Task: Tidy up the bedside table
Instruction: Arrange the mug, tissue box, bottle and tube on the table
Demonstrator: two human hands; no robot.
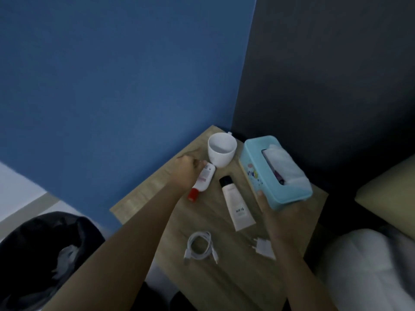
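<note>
On the wooden bedside table (pixel 143 196) my left hand (pixel 186 173) rests with its fingers curled on the far end of a white tube with a red cap (pixel 203 180). My right hand (pixel 276 212) grips the near end of a light blue tissue box (pixel 253 167), which is tilted above the table's right side with white tissue sticking out of its slot. A white cup (pixel 221 149) stands upright at the far corner. A cream tube with a black cap (pixel 237 207) lies in the middle. A coiled white cable (pixel 201 246) and a white charger plug (pixel 263 248) lie nearer to me.
A bin lined with a black bag (pixel 45 250) stands on the floor at the left. A blue wall runs behind the table, a dark headboard (pixel 325 86) to the right. A bed edge and white pillow (pixel 370 265) lie at the right.
</note>
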